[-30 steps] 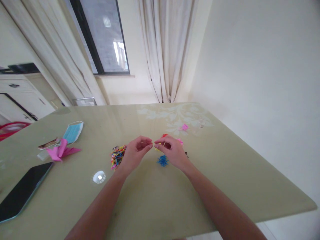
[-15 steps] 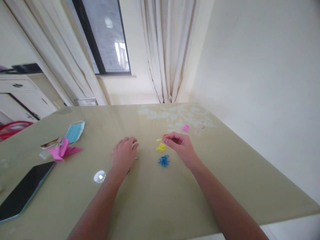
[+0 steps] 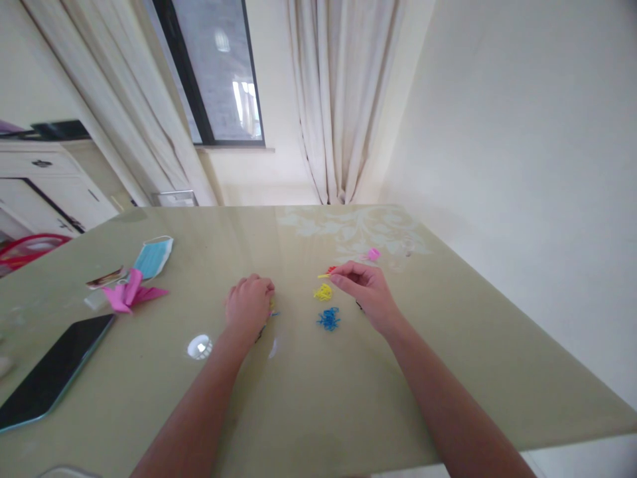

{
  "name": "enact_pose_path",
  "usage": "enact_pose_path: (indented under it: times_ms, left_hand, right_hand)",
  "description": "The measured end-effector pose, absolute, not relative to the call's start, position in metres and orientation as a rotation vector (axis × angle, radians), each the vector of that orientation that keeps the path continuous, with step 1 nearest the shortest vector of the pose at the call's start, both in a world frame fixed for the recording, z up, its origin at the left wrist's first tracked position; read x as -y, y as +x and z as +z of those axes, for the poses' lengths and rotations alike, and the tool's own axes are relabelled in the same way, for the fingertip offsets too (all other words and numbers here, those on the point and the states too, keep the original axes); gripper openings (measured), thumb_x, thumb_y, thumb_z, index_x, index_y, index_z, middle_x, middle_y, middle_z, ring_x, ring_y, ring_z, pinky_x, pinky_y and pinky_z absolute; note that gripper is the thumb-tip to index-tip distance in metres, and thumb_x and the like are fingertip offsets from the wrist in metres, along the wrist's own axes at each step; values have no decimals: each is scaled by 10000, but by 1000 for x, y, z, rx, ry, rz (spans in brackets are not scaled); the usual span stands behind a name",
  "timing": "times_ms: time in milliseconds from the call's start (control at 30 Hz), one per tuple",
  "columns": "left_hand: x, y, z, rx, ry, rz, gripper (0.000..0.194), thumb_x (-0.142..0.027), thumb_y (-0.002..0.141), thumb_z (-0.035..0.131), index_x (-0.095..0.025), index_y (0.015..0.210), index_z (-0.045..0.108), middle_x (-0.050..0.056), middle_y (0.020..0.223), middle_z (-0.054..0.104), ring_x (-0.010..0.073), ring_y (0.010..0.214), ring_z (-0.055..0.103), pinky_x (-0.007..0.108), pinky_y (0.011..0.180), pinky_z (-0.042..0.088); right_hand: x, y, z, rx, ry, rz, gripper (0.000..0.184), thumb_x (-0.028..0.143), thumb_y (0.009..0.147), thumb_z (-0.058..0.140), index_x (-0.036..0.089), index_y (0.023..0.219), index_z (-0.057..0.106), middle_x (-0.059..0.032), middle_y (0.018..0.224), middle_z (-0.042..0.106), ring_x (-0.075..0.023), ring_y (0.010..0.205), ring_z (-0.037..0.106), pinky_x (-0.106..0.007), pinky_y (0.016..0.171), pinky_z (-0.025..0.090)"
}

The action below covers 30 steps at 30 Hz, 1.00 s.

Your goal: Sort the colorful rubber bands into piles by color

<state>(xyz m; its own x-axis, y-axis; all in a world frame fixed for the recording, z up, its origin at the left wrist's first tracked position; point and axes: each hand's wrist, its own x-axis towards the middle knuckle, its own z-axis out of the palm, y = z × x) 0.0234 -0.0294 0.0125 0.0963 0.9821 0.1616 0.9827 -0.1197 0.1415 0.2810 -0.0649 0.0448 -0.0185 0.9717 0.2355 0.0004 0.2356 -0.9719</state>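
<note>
My right hand [image 3: 367,293] hovers over the green table [image 3: 318,392] with its fingertips pinched on a small yellow band [image 3: 324,275]. Just below the pinch lies a little yellow pile of bands [image 3: 323,292], and nearer me a blue pile [image 3: 328,319]. A red bit shows behind the fingers. My left hand [image 3: 247,307] rests knuckles-up, fingers curled down onto the mixed coloured pile, which it mostly hides; a few coloured bits peek out at its right edge.
A small pink piece [image 3: 372,254] lies further back to the right. At the left are a blue face mask [image 3: 152,256], a pink folded paper shape [image 3: 130,294] and a dark tablet [image 3: 50,373]. The wall runs close along the table's right edge.
My hands, first pinched together at the centre, have parted. The left went down onto the mixed pile; the right moved back right with a yellow band, uncovering the yellow pile.
</note>
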Motion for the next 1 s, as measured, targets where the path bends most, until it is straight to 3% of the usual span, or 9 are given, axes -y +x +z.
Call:
enact_pose_path:
  times_ms: [133, 333, 667, 833, 1000]
  left_hand:
    - [28, 22, 13, 2108, -2359, -560, 262, -255, 947, 563, -254, 966, 824, 93, 1085, 783, 298, 1016, 709, 406, 885, 535]
    - [23, 22, 13, 2244, -2341, -986, 233, -330, 932, 600, -266, 944, 824, 72, 911, 820, 264, 850, 745, 361, 768, 533]
    - [22, 30, 19, 2378, -2547, -1670, 296, -470, 802, 710, -203, 907, 782, 64, 826, 803, 203, 704, 691, 292, 607, 504]
    - [28, 44, 23, 2255, -2824, -2042, 383, -539, 752, 781, -192, 912, 746, 95, 929, 827, 198, 800, 713, 331, 776, 562]
    - [36, 55, 22, 2173, -2970, -2155, 383, -536, 752, 811, -198, 922, 753, 60, 888, 808, 183, 800, 709, 326, 798, 562]
  right_hand:
    - [60, 283, 37, 1391, -1109, 995, 225, 435, 817, 812, 219, 881, 803, -48, 856, 788, -189, 770, 684, -313, 700, 523]
    - [43, 281, 8, 1607, -1421, 664, 136, 308, 847, 718, 192, 824, 784, -30, 708, 728, -166, 627, 610, -292, 609, 454]
    - [39, 277, 1, 1773, -1707, 343, 91, 178, 867, 713, 199, 800, 771, -60, 802, 730, -205, 739, 648, -329, 709, 458]
    - [51, 267, 13, 1759, -1401, 504, 98, 308, 875, 781, 212, 875, 806, -32, 764, 705, -174, 676, 588, -304, 662, 446]
    - [61, 254, 17, 1728, -1222, 630, 189, 398, 908, 756, 226, 932, 830, -26, 736, 685, -163, 641, 550, -294, 608, 417]
